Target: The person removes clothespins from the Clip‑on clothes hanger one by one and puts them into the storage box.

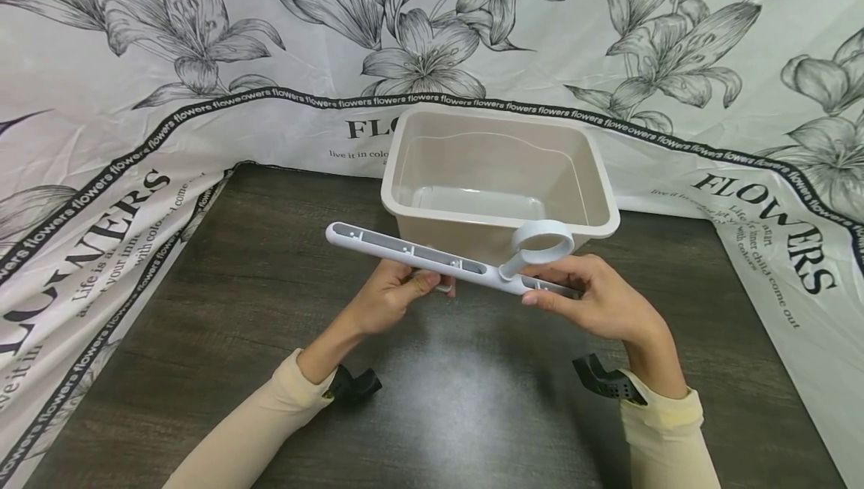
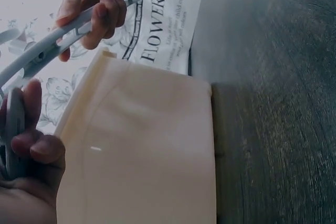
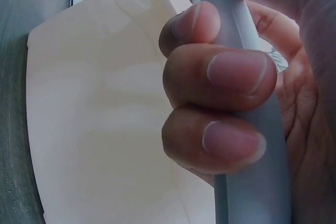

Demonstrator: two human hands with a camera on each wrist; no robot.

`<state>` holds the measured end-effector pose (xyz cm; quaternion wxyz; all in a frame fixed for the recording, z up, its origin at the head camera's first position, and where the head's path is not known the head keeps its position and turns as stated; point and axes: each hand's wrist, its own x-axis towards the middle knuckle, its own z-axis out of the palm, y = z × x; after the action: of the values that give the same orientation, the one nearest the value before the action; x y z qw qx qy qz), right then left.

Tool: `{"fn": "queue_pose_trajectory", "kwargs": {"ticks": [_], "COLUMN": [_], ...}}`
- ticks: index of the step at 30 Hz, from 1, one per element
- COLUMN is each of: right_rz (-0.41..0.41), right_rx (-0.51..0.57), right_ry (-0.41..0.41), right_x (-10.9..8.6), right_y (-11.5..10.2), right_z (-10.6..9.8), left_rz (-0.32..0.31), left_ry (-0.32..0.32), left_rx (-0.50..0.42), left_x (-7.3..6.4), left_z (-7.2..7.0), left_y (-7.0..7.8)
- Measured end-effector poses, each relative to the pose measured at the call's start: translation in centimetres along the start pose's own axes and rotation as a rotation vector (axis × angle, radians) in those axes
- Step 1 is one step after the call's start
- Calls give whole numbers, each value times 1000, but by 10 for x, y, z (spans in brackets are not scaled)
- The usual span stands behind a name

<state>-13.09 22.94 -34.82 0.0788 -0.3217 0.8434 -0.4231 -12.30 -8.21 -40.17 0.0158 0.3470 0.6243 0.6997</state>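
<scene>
A long white plastic rail (image 1: 418, 255) with a hollow, slotted side is held up slantwise in front of the bin. From it, near its right end, sticks out a round white ring (image 1: 542, 241) on a short arm. My right hand (image 1: 604, 298) grips the rail's right end, fingers (image 3: 220, 77) curled round it in the right wrist view. Just under the rail's middle, my left hand (image 1: 388, 298) pinches a small grey plastic piece (image 2: 14, 129). It is mostly hidden by the fingers, and whether it touches the rail I cannot tell.
Behind the hands, a beige plastic bin (image 1: 499, 125) stands on the dark wood-grain table (image 1: 270, 264). A white flower-printed cloth (image 1: 432, 46) hangs at the back and runs along both sides. Black straps with camera mounts (image 1: 358, 384) sit on both wrists.
</scene>
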Motion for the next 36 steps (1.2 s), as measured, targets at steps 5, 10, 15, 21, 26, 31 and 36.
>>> {"fn": "queue_pose_trajectory", "kwargs": {"ticks": [5, 10, 15, 21, 26, 31, 36], "right_rz": [37, 27, 14, -5, -41, -51, -45], "right_rx": [-43, -93, -91, -68, -52, -44, -34], "right_ry": [40, 49, 50, 40, 45, 49, 45], "right_x": [-2, -5, -6, -4, -4, -5, -7], "right_y": [2, 6, 7, 6, 4, 2, 2], "right_z": [-4, -8, -9, -8, -9, -10, -12], "left_rz": [73, 72, 55, 21, -23, -63, -53], "left_ry": [99, 82, 39, -6, -10, -13, -26], "left_rx": [52, 48, 41, 58, 78, 78, 12], "left_x": [4, 4, 5, 4, 3, 3, 3], "left_z": [-6, -13, -12, -12, -14, -16, -17], "left_y": [1, 3, 3, 2, 5, 7, 6]}}
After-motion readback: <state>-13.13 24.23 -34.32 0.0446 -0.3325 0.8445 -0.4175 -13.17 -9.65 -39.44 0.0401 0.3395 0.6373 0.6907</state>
